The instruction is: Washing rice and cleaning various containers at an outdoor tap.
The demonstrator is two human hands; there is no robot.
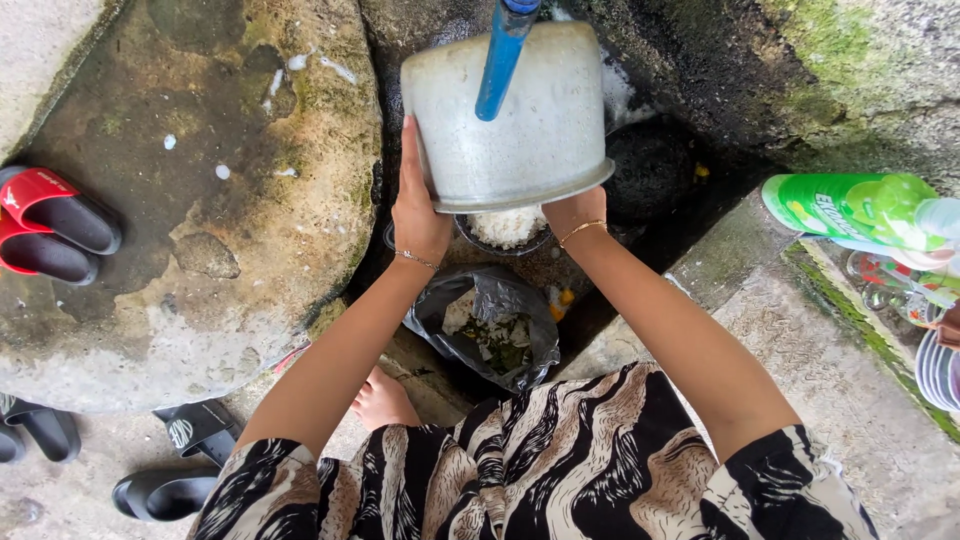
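Both hands, left hand (418,215) and right hand (572,212), clamp the upturned pot (520,130) over a bowl (505,232) (holding white rice).

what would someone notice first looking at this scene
The eye lands first on the dented metal pot, tipped upside down at top centre and gripped by the left hand and the right hand, with a blue pipe crossing in front of it. Just below sit a bowl of white rice and a black plastic bag of scraps. Red sandals stand out at the left edge on the mossy stone.
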